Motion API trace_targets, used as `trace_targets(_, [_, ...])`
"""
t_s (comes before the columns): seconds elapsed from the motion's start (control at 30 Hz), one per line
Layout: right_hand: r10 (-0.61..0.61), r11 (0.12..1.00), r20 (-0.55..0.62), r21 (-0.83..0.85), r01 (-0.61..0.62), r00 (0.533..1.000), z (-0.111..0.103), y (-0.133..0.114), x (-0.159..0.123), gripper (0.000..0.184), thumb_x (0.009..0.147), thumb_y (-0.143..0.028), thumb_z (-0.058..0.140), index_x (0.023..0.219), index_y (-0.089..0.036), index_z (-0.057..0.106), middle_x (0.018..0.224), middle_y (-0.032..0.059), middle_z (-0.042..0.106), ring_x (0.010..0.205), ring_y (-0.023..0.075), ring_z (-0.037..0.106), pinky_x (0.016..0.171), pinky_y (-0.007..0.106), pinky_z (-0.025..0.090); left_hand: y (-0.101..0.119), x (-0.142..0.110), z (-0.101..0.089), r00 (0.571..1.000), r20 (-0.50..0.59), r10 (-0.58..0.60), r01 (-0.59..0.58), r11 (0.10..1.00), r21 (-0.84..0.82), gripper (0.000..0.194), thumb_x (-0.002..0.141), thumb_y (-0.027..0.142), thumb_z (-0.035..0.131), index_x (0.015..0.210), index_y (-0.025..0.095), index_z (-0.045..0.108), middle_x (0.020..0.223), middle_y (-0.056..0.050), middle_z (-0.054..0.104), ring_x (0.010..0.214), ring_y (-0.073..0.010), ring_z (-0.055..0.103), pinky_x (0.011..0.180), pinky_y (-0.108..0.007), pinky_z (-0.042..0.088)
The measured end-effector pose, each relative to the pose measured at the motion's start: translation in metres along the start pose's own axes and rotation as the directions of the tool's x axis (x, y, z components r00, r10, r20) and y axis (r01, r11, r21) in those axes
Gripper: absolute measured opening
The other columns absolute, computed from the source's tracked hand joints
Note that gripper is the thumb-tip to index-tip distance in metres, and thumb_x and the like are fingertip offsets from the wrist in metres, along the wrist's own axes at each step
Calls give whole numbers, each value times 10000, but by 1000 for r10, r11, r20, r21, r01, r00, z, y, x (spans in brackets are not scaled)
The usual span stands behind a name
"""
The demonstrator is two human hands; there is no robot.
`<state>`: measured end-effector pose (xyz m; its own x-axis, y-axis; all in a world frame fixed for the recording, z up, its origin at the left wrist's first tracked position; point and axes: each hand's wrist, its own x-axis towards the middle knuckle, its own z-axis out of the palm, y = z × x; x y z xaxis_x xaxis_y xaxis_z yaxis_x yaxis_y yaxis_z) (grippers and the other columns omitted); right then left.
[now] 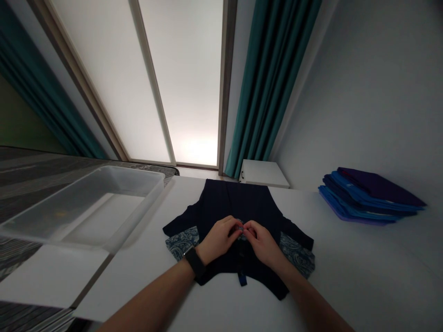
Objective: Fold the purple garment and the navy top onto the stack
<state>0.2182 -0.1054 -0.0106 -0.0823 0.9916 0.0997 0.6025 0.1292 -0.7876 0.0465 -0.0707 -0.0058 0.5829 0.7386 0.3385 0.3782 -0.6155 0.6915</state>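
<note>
A navy top (238, 198) lies spread on the white table in front of me, with paisley-patterned cloth showing at both its sides. My left hand (223, 235), with a dark watch on the wrist, pinches the cloth at the middle of the top. My right hand (261, 240) is closed in a pinch at the same spot, its fingertips meeting the left ones. Between them a small bit of bluish patterned fabric (240, 226) shows, mostly covered by the fingers. Below the hands, a short dark blue strip (242, 279) hangs over the curved lower edge.
On the left stands a clear plastic bin (134, 216). A stack of folded blue and purple clothes (370, 198) rests at the right, by the wall. Beyond the white table (194, 304) are a small white cabinet (263, 170) and a teal curtain (273, 83).
</note>
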Motion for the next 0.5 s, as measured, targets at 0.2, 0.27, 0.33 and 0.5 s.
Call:
trace_targets(0.2, [-214, 913, 6, -354, 202, 977, -3, 3, -4, 102, 889, -165, 466, 872, -214, 555, 872, 33, 586, 829, 197, 537, 733, 324, 348, -3, 2, 0, 1000, 24, 6, -6, 1000, 7, 79, 863, 106, 558, 862, 174, 598, 832, -1, 575, 736, -134, 547, 684, -235, 435])
trace_targets(0.27, [-237, 890, 30, -394, 229, 971, -4, 5, -4, 119, 909, -167, 453, 853, -216, 546, 883, 41, 596, 845, 203, 537, 732, 326, 343, -2, 2, -2, 1000, 19, 1, -1, 1000, -1, 86, 882, 123, 540, 853, 172, 605, 832, -6, 589, 745, -136, 553, 695, -239, 435])
trace_targets(0.33, [-237, 888, 35, -397, 231, 971, -4, 8, -3, 137, 922, -171, 447, 832, -216, 540, 879, 38, 600, 853, 202, 542, 735, 325, 342, 0, 2, -3, 1000, 20, -13, 13, 1000, -17, 80, 875, 125, 549, 852, 167, 614, 824, -7, 600, 734, -135, 555, 684, -239, 434])
trace_targets(0.5, [-229, 907, 15, -359, 219, 973, 0, 10, -3, 146, 936, -184, 442, 841, -213, 549, 875, 30, 598, 850, 195, 548, 739, 325, 341, -2, 3, -6, 994, 49, -98, 103, 988, -118, 77, 810, 107, 608, 854, 159, 643, 800, -1, 627, 715, -128, 572, 659, -225, 442])
